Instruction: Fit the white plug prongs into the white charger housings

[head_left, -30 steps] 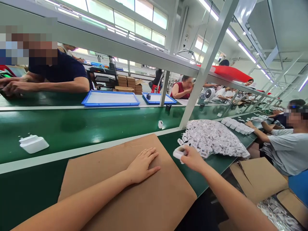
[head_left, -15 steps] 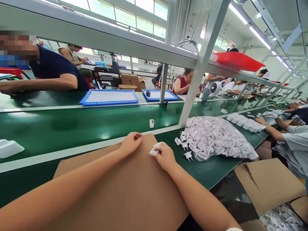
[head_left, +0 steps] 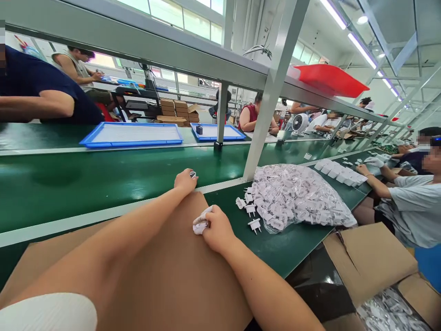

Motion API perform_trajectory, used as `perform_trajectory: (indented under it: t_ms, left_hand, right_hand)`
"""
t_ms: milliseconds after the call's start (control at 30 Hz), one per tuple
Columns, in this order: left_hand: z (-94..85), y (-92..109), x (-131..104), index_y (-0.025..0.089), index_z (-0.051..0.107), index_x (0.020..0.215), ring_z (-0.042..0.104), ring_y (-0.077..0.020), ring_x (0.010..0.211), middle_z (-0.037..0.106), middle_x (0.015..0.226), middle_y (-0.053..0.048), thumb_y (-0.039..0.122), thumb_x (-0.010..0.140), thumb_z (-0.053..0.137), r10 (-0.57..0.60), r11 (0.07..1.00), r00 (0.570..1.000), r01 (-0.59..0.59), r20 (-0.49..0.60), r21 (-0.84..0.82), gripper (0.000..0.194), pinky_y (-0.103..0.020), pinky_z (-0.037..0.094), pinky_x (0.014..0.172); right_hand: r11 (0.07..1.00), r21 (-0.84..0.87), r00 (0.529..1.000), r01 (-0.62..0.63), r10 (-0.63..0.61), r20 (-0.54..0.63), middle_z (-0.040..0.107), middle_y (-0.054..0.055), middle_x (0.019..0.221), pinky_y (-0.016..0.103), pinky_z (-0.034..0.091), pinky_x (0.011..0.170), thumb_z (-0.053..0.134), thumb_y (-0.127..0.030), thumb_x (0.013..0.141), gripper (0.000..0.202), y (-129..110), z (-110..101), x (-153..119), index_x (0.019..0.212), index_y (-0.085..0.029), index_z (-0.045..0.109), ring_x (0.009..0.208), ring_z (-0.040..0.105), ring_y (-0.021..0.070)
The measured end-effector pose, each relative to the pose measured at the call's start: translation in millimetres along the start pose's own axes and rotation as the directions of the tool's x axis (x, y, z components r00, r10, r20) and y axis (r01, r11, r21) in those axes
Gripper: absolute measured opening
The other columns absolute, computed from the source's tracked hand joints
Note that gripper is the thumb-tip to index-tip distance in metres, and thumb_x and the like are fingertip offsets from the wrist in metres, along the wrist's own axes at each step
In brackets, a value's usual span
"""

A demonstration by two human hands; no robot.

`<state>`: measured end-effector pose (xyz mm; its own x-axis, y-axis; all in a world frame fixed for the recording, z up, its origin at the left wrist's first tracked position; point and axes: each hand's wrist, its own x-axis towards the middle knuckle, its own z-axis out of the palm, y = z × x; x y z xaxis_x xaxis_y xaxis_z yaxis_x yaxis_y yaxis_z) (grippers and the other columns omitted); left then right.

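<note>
My left hand (head_left: pixel 186 181) is over the near edge of the green belt (head_left: pixel 138 172), its fingers closed round a small white piece (head_left: pixel 193 174) that shows at the fingertips. Over the brown cardboard (head_left: pixel 172 257), my right hand (head_left: pixel 217 230) grips a white plastic part (head_left: pixel 200 221) between thumb and fingers. Several white plug pieces (head_left: pixel 254 225) with metal pins lie on the green table to the right, beside a large clear bag of plug pieces (head_left: pixel 296 197).
A grey post (head_left: pixel 272 92) rises behind the bag. Blue-rimmed trays (head_left: pixel 132 134) stand beyond the belt. White boxes (head_left: pixel 341 172) line the table at right, near a co-worker's arm. An open carton (head_left: pixel 375 262) is at lower right.
My left hand has reached forward to the belt and closed on the white piece that stood there. My right hand still holds its white part. The view has shifted right.
</note>
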<state>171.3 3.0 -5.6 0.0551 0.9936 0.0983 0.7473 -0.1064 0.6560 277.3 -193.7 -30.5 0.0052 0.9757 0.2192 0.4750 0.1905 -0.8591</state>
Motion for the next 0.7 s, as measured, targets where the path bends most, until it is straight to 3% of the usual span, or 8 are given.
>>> perform_trajectory:
  t_ms: [67, 167, 233, 333, 433, 567, 600, 700]
  left_hand:
    - [-9.7, -3, -13, 0.019, 0.053, 0.138, 0.061, -0.0305, 0.119, 0.068, 0.127, -0.013, 0.029, 0.085, 0.059, 0.087, 0.996, 0.996, -0.086, 0.027, -0.029, 0.054, -0.043, 0.048, 0.102]
    - [-30.6, -17, -52, 0.022, 0.049, 0.143, 0.063, -0.0241, 0.116, 0.069, 0.127, -0.005, 0.033, 0.085, 0.058, 0.226, 0.972, 0.97, -0.218, 0.088, -0.091, 0.059, -0.035, 0.049, 0.103]
    - [-45.9, -31, -88, 0.023, 0.05, 0.142, 0.063, -0.0249, 0.118, 0.069, 0.13, -0.005, 0.039, 0.086, 0.056, 0.327, 0.943, 0.934, -0.312, 0.143, -0.118, 0.059, -0.036, 0.049, 0.104]
    - [-65.2, -50, -142, 0.023, 0.053, 0.14, 0.06, -0.0287, 0.125, 0.066, 0.135, -0.007, 0.043, 0.087, 0.053, 0.435, 0.901, 0.869, -0.419, 0.236, -0.115, 0.056, -0.04, 0.046, 0.109]
    - [-76.1, -61, -181, 0.026, 0.054, 0.14, 0.059, -0.0288, 0.127, 0.067, 0.134, -0.007, 0.045, 0.088, 0.054, 0.427, 0.904, 0.846, -0.403, 0.321, -0.141, 0.056, -0.041, 0.046, 0.11]
    - [-76.7, -73, -203, 0.026, 0.048, 0.144, 0.063, -0.0288, 0.119, 0.064, 0.135, -0.01, 0.052, 0.07, 0.077, 0.317, 0.925, 0.908, -0.232, 0.274, -0.301, 0.084, -0.038, 0.054, 0.1]
    - [-75.1, -76, -205, 0.026, 0.054, 0.137, 0.066, -0.0285, 0.113, 0.066, 0.129, -0.009, 0.053, 0.066, 0.08, 0.287, 0.922, 0.924, -0.194, 0.254, -0.336, 0.08, -0.038, 0.056, 0.094]
    - [-69.5, -83, -207, 0.024, 0.069, 0.101, 0.067, -0.0254, 0.093, 0.071, 0.102, -0.005, 0.052, 0.071, 0.074, 0.243, 0.906, 0.942, -0.135, 0.232, -0.401, 0.041, -0.036, 0.056, 0.081]
  right_hand:
    - [0.95, 0.285, 0.988, -0.126, 0.147, -0.053, 0.064, 0.001, 0.086, 0.029, 0.048, 0.071, 0.071, -0.008, 0.066, 0.023, -1, -5, 5, 0.084, -0.022, 0.078, 0.075, 0.057, 0.0151]
    - [0.693, 0.677, 0.945, -0.249, 0.325, 0.014, 0.067, 0.0, 0.076, 0.026, 0.042, 0.063, 0.085, -0.024, 0.059, 0.029, -9, -17, 11, 0.087, -0.02, 0.078, 0.066, 0.053, 0.0123]
    - [0.543, 0.79, 0.932, -0.284, 0.351, 0.094, 0.069, 0.0, 0.077, 0.024, 0.041, 0.063, 0.091, -0.028, 0.051, 0.037, -16, -24, 13, 0.084, -0.019, 0.077, 0.068, 0.054, 0.0116]
    - [0.46, 0.823, 0.924, -0.334, 0.332, 0.19, 0.072, 0.002, 0.083, 0.024, 0.042, 0.066, 0.094, -0.031, 0.048, 0.042, -26, -28, 11, 0.084, -0.018, 0.076, 0.07, 0.055, 0.011]
    - [0.513, 0.782, 0.925, -0.353, 0.319, 0.208, 0.072, 0.003, 0.084, 0.024, 0.042, 0.063, 0.094, -0.036, 0.05, 0.045, -31, -22, 5, 0.087, -0.018, 0.077, 0.067, 0.054, 0.0098]
    - [0.741, 0.619, 0.957, -0.258, 0.285, 0.058, 0.072, 0.004, 0.083, 0.025, 0.042, 0.058, 0.091, -0.037, 0.056, 0.044, -33, -7, -5, 0.093, -0.018, 0.077, 0.068, 0.058, 0.013]
    - [0.804, 0.552, 0.967, -0.219, 0.256, 0.011, 0.072, 0.004, 0.086, 0.027, 0.044, 0.06, 0.089, -0.037, 0.06, 0.041, -34, -3, -8, 0.095, -0.019, 0.077, 0.072, 0.06, 0.0147]
    - [0.946, 0.32, 0.994, -0.051, 0.078, -0.074, 0.074, 0.005, 0.097, 0.033, 0.052, 0.077, 0.08, -0.035, 0.074, 0.028, -36, 9, -18, 0.099, -0.022, 0.076, 0.084, 0.064, 0.0181]
